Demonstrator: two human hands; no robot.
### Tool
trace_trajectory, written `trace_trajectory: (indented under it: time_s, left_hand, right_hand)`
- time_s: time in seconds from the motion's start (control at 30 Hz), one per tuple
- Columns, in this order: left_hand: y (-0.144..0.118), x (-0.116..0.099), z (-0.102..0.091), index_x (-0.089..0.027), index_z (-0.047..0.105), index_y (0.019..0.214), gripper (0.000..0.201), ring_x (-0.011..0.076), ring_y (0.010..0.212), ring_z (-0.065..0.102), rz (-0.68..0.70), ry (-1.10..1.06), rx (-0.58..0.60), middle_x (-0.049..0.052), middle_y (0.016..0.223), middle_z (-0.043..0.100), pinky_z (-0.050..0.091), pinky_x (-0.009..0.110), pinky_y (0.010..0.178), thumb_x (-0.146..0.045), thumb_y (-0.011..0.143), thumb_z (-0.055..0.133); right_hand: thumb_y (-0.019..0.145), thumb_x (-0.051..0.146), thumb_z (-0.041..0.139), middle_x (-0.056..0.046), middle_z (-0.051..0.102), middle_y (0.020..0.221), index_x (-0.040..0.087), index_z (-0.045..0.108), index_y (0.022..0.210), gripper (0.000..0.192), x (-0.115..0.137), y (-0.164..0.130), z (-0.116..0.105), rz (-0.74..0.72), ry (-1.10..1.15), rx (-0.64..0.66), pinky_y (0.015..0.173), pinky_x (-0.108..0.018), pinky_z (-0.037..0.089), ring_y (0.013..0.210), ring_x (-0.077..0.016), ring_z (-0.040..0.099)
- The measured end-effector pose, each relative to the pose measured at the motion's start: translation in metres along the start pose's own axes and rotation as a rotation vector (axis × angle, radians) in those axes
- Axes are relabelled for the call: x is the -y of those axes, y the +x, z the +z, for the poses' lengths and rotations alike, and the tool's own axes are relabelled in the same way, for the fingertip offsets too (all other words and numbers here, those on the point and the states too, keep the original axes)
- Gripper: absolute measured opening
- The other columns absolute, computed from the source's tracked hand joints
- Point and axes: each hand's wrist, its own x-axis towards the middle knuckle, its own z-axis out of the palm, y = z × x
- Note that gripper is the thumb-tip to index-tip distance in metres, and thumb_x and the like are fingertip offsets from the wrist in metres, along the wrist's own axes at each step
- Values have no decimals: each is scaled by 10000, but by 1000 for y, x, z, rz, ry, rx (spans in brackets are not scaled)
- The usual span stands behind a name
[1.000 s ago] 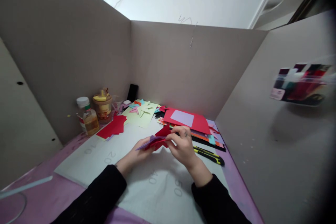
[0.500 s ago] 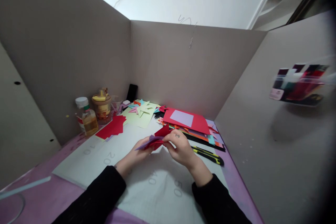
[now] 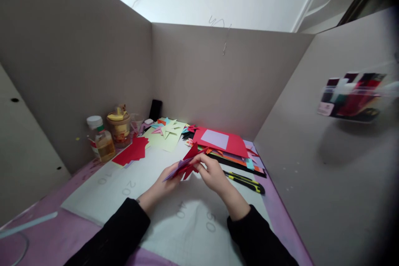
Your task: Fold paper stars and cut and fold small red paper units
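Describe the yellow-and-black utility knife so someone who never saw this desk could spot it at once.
Start at the white cutting mat on the pink desk. Just off its right side, beside the right hand, lies the utility knife, in front of the coloured paper stack. It is the only long, dark, yellow-striped tool there.

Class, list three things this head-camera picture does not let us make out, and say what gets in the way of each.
- Head view: the red and purple folded paper, its folds covered by the left hand and right hand.
- Head view: the bottle label, too small.
- Head view: the clear holder on the right wall, blurred.
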Motion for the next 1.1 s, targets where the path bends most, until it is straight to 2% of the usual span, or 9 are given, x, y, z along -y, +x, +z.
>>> trace_trajectory:
  time_s: [0.07,0.17,0.3,0.4,0.5,0.57,0.67,0.87,1.1]
  left_hand:
    - [0,-2,1,-160,624,1037,292,180,755,545,2,3,4,58,852,632,438,292,696,-383,876,524]
    - [0,-4,2,-168,627,1067,291,206,829,580,18,3,-46,76,946,656,455,318,769,-355,858,549]
    - [0,-3,4,-185,619,1118,324,239,971,594,15,-35,-144,95,1081,655,444,350,892,-311,820,597]
    - [0,-3,4,-176,633,1090,297,244,984,595,-2,-62,-138,96,1053,665,449,357,900,-305,826,591]
    - [0,-2,4,-155,639,1064,278,231,931,601,-22,-59,-107,100,1026,665,467,349,859,-308,840,575]
    - [0,-1,4,-150,637,1071,289,226,903,603,-26,-75,-100,99,1003,668,476,343,831,-312,841,575]
    - [1,2,4,-158,635,1106,316,237,931,600,-23,-113,-95,94,979,674,474,347,836,-315,837,580]
    - [3,7,0,-168,631,1133,330,231,926,601,-20,-137,-80,90,1029,671,463,352,844,-294,830,596]
    - [3,7,-2,-180,624,1150,332,232,922,595,-7,-112,-47,74,1055,669,455,340,832,-296,842,581]
  right_hand:
    - [859,143,518,-16,670,795,197,593,856,93,-1,0,1,24,70,2,671,-271,486,721,-149,626]
    - [809,149,595,-26,657,799,199,601,779,59,-4,1,-3,-91,84,45,721,-304,491,766,-163,618]
    - [821,153,574,-40,587,786,212,637,756,108,-7,0,-8,-272,-85,-21,704,-329,477,769,-174,559]
    - [837,124,523,-48,591,797,219,647,791,163,-7,-3,-6,-358,-210,-104,710,-340,469,782,-181,529]
    - [838,106,515,-44,668,959,235,645,836,183,-6,-4,-3,-418,-294,-132,804,-378,457,882,-196,525]
    - [841,103,513,-17,689,1032,250,647,848,200,-6,-5,-2,-439,-345,-129,820,-380,448,899,-195,524]
    - [844,97,509,8,710,1028,260,652,842,217,-6,-5,-4,-448,-404,-119,802,-369,438,877,-189,536]
    - [851,94,515,-8,718,1007,270,660,892,232,-11,-6,-3,-482,-469,-147,796,-375,418,919,-190,576]
    - [831,80,502,-2,716,1014,248,648,863,225,-11,-6,-1,-450,-412,-110,819,-395,431,928,-206,554]
